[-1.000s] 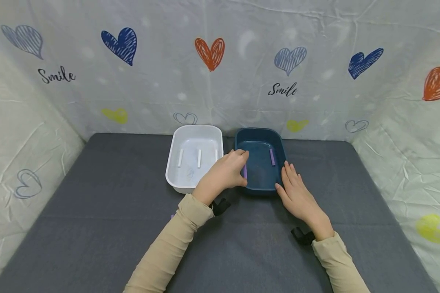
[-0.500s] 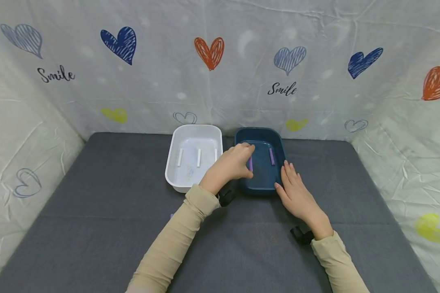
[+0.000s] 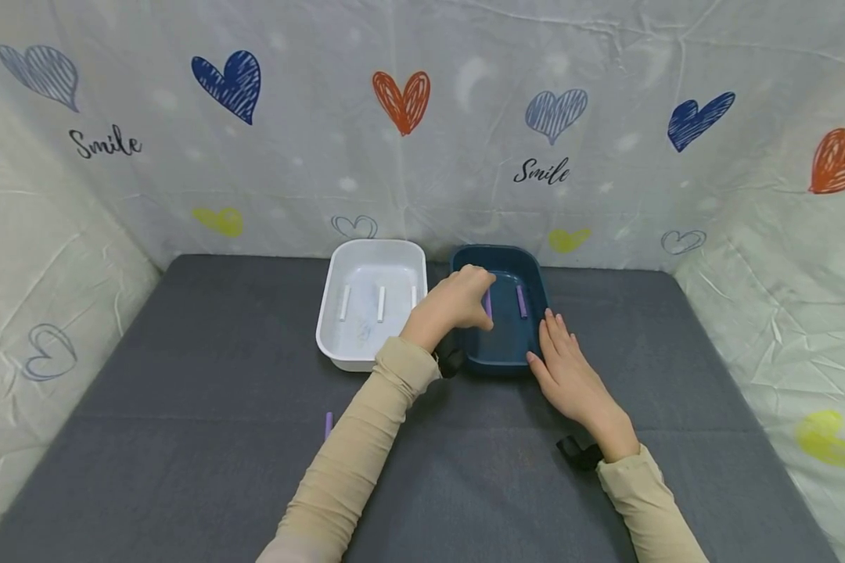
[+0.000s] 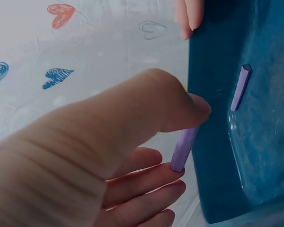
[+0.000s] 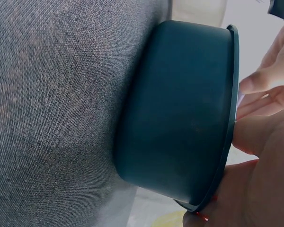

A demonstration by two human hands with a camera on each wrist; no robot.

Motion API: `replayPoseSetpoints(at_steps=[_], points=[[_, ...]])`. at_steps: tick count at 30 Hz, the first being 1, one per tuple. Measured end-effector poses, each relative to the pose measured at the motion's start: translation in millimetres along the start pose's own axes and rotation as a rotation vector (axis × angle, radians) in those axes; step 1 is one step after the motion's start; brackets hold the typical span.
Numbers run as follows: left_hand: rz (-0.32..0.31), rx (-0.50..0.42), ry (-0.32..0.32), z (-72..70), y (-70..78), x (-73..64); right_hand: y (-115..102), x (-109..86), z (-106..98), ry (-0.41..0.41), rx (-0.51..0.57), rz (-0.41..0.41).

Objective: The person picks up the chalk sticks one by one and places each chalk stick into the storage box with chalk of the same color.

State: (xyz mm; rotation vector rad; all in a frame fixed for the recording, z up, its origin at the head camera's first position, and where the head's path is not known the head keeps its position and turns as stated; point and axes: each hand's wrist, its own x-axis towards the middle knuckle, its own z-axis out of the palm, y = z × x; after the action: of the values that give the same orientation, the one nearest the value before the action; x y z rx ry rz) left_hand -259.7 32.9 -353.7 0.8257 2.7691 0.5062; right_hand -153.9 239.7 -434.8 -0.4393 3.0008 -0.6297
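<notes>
My left hand (image 3: 451, 303) pinches a purple chalk stick (image 4: 183, 150) end to end between thumb and fingers, above the left part of the dark blue basin (image 3: 498, 366). Another purple chalk stick (image 3: 521, 302) lies on the basin's floor toward the right. At the basin's near right corner, my right hand (image 3: 573, 374) touches the rim with thumb and straight fingers; the right wrist view shows the basin's outer wall (image 5: 175, 109) close up.
A white basin (image 3: 325, 328) stands to the left, with white chalk sticks (image 3: 381, 304) in it. One more purple chalk stick (image 3: 329, 424) lies on the grey cloth, partly hidden by the left sleeve. A printed curtain (image 3: 465, 156) hangs behind the table.
My left hand has moved right and farther away, carrying the purple chalk stick from the basin's left rim to over its inside. The right hand stays put; more of the table's chalk stick shows.
</notes>
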Motion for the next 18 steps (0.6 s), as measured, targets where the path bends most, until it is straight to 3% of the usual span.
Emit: replayPoseSetpoints(at_steps=[12,18], points=[[-0.054,-0.1,-0.011,8.6,-11.6,19.8,0.1,-0.8,-1.6,-0.009,0.003,-0.001],[-0.077,-0.104,-0.025,17.4,-15.8,31.5,-0.1,-1.1,-1.7,-0.005,0.002,-0.005]])
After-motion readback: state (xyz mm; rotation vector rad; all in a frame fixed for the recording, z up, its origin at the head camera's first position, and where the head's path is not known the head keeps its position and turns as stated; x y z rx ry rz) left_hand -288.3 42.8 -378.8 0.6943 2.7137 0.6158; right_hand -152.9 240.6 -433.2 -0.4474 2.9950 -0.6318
